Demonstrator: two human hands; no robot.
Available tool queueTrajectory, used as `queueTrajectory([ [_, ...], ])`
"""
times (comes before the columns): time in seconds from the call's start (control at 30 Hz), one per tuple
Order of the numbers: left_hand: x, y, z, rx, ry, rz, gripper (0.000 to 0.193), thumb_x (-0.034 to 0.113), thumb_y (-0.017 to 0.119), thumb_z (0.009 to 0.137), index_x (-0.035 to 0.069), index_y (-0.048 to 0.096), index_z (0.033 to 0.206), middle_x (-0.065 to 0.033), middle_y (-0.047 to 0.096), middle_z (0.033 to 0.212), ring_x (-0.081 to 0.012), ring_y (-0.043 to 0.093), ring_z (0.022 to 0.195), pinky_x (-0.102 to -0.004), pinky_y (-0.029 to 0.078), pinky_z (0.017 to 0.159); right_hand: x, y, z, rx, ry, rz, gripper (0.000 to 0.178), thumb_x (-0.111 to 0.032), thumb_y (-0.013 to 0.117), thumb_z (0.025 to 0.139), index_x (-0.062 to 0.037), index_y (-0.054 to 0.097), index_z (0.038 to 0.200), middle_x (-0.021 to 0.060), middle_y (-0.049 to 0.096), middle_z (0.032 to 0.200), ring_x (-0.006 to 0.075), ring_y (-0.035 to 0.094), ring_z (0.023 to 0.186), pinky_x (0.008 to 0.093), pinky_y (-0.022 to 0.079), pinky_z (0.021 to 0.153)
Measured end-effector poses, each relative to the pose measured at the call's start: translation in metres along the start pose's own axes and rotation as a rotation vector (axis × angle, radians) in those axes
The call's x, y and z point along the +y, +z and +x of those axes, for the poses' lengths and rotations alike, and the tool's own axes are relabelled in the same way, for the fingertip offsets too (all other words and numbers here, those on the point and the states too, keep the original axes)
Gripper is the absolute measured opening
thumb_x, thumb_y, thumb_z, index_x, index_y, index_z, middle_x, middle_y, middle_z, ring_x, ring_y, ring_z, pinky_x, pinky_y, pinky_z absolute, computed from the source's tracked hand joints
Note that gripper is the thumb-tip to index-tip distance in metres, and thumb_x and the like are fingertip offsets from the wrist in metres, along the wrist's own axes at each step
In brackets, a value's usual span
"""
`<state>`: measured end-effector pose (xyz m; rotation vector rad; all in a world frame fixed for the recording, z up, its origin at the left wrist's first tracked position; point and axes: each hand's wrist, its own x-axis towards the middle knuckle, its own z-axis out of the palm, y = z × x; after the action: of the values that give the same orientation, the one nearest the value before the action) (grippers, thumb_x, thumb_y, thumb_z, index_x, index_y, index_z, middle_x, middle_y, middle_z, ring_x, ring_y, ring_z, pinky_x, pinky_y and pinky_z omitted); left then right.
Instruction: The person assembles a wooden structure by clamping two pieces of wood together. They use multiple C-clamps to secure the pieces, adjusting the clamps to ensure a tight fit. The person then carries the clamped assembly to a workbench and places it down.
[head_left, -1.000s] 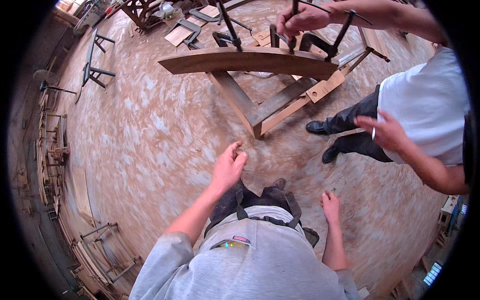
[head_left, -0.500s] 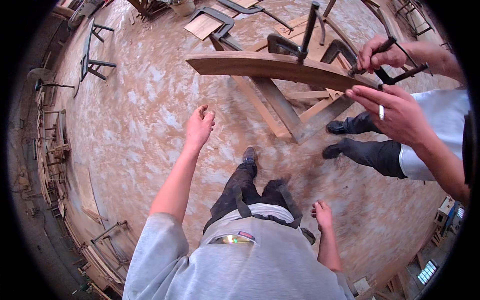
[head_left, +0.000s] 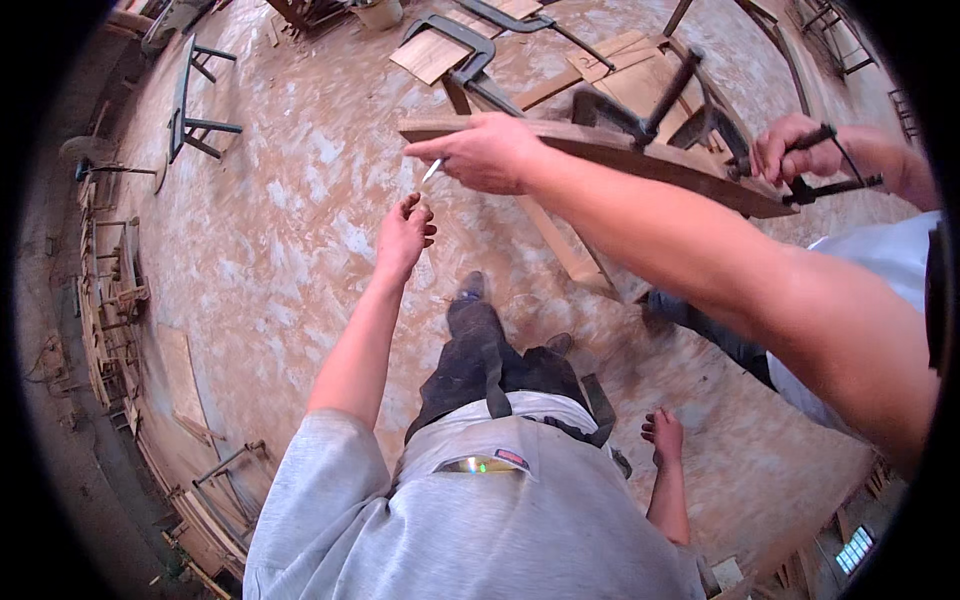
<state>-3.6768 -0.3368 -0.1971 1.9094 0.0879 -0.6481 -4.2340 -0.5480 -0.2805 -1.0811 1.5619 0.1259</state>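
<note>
My left hand (head_left: 404,240) is raised in front of me, its bent fingers apart and holding nothing. Just above its fingertips is a cigarette (head_left: 433,170) between the fingers of a co-worker's hand (head_left: 490,152). That hand touches the left end of a curved wooden board (head_left: 590,140). My right hand (head_left: 664,437) hangs low by my side, fingers loosely curled and apart, with nothing visible in it. At the board's right end, the co-worker's other hand (head_left: 795,150) grips a dark clamp (head_left: 825,190). Another clamp (head_left: 665,100) stands at the board's middle.
Under the board is a wooden frame (head_left: 565,245), partly hidden by the co-worker's arm. More clamps (head_left: 470,50) hold a pale board (head_left: 430,55) beyond it. A dark bench (head_left: 182,100) stands far left, and stacked timber (head_left: 105,310) lines the left side.
The co-worker's cigarette hand has swung left across the board, near my left hand. My left hand has stayed raised with its fingers more curled. The view has shifted slightly.
</note>
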Motion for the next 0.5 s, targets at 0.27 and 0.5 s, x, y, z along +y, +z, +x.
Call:
queueTrajectory([
  [0.27, -0.026, -0.057, 0.085, -0.176, -0.034, 0.108, 0.039, 0.012, 0.048, 0.088, 0.000, 0.052, 0.125, -0.0106, 0.066, 0.093, -0.0144, 0.063, 0.072, -0.0277, 0.050, 0.061, -0.010, 0.099, -0.060, 0.101, 0.180, 0.048, 0.029, -0.022, 0.052, 0.090, -0.0006, 0.058, 0.107, 0.0099, 0.062, 0.091, 0.0168, 0.059, 0.071, 0.0303, 0.051, 0.060],
  [0.5, -0.024, -0.080, 0.132, -0.361, -0.061, 0.262, 0.041, 0.019, 0.051, 0.087, 0.000, 0.053, 0.123, -0.0156, 0.067, 0.100, -0.0175, 0.066, 0.075, -0.0297, 0.051, 0.070, -0.056, 0.229, -0.110, -0.089, 0.204, 0.010, 0.034, -0.024, 0.052, 0.092, -0.0001, 0.055, 0.115, 0.0089, 0.062, 0.094, 0.0143, 0.059, 0.071, 0.0281, 0.051, 0.061],
])
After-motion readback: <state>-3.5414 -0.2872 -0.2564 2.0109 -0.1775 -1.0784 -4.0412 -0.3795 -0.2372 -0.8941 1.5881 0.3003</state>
